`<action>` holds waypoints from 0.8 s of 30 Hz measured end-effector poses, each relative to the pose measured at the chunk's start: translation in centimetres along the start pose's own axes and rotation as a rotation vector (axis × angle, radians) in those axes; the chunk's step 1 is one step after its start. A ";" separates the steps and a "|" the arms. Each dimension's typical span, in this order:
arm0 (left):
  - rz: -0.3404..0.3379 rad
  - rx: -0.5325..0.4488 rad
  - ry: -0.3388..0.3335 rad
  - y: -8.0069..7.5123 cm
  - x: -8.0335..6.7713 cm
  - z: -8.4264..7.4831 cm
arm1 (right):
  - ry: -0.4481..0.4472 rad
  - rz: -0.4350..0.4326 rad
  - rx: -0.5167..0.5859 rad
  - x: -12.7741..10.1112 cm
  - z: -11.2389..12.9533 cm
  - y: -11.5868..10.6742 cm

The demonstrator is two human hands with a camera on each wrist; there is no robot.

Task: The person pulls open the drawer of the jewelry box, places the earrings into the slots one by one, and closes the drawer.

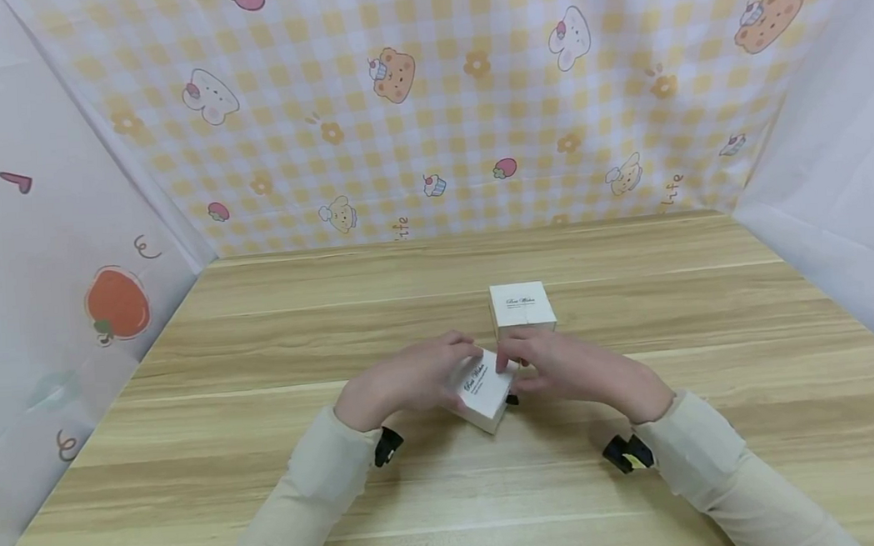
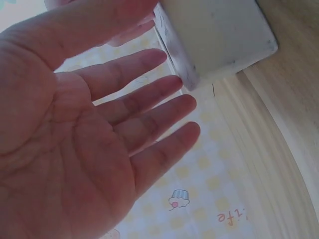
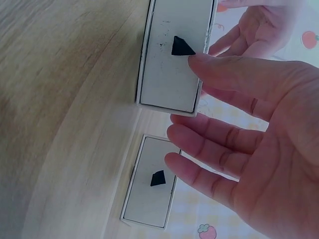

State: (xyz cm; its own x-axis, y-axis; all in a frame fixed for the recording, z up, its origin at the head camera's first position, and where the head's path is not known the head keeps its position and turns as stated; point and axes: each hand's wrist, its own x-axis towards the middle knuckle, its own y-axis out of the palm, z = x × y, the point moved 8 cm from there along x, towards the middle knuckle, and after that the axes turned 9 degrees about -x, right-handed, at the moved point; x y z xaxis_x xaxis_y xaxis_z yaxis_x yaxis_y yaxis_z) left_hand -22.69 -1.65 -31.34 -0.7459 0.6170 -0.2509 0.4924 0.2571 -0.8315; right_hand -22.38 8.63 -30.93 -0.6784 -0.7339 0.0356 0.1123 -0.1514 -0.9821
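Note:
A small white box [image 1: 485, 391] with "Best Wishes" lettering on top sits turned at an angle between both hands. My left hand [image 1: 417, 379] holds its left side, thumb near and fingers on the far side. In the left wrist view, the fingers [image 2: 149, 122] are spread, with the thumb at the edge of the box [image 2: 214, 37]. On the other side, my right hand [image 1: 574, 369] pinches the box, a fingertip on top. In the right wrist view, its thumb touches a black tab [image 3: 181, 47] on the box's end face.
A second white box [image 1: 521, 303] with matching lettering stands just behind, close to the right hand; its end face bears a black tab [image 3: 158, 178] too. Wood-grain table [image 1: 297, 315] lies underneath. A yellow checked cloth [image 1: 458, 130] hangs at the back, with white cloth at the sides.

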 end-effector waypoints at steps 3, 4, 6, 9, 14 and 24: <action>-0.020 -0.007 -0.004 -0.2 0.0 0.2 | 0.001 -0.007 -0.002 0.0 0.0 -0.1; -0.026 -0.008 -0.003 -0.2 0.0 0.3 | 0.004 -0.007 -0.001 0.0 -0.1 0.0; -0.035 -0.013 0.001 -0.3 0.0 0.3 | 0.013 -0.006 0.002 0.0 -0.2 0.0; -0.049 -0.014 0.006 -0.4 0.0 0.4 | 0.024 -0.005 0.006 0.0 -0.2 0.0; -0.054 -0.028 -0.010 -0.5 -0.1 0.4 | 0.040 0.000 0.000 0.0 -0.3 0.0; -0.060 0.054 -0.053 -0.5 -1.0 -0.4 | 0.055 0.013 -0.016 0.1 0.1 0.2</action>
State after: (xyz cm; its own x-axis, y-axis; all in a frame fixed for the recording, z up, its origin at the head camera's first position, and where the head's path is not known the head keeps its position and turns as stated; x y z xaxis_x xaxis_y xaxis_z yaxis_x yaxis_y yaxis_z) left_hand -22.01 -2.07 -30.53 -0.7965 0.5613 -0.2247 0.4224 0.2507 -0.8711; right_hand -22.41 8.45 -31.08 -0.7159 -0.6981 0.0133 0.1098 -0.1313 -0.9852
